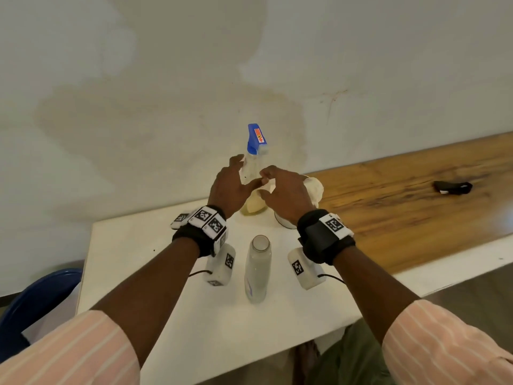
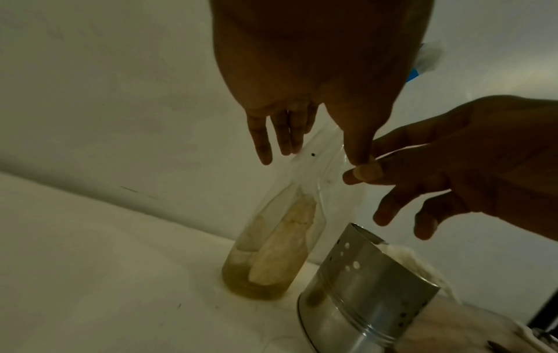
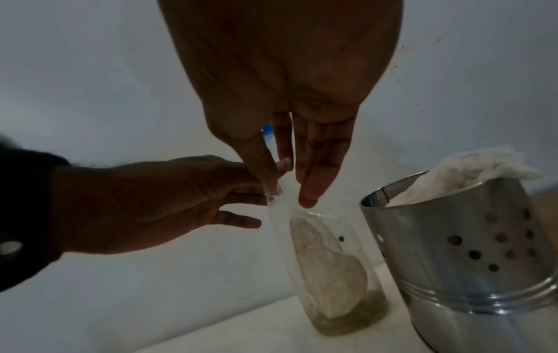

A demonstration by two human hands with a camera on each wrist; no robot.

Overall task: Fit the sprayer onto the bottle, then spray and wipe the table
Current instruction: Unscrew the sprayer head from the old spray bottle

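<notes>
A clear bottle (image 1: 249, 169) topped by a blue sprayer (image 1: 256, 137) stands at the back of the white table (image 1: 194, 315). Yellowish liquid and a pale lump sit in its base (image 2: 271, 250). My left hand (image 1: 247, 172) reaches round its left side with straight fingers, and the thumb (image 2: 357, 152) touches its front. My right hand (image 1: 270, 180) is spread on its right side, its thumb tip (image 2: 364, 172) meeting the left thumb on the bottle (image 3: 332, 262). Neither hand grips it. A second clear bottle (image 1: 258, 268), uncapped, stands nearer me between my wrists.
A perforated steel cup (image 3: 468, 238) holding a white cloth (image 3: 471, 172) stands just right of the sprayer bottle, close under my right hand. A wooden counter (image 1: 402, 195) with a small black object (image 1: 452, 187) runs to the right. A blue chair (image 1: 36, 295) is at left.
</notes>
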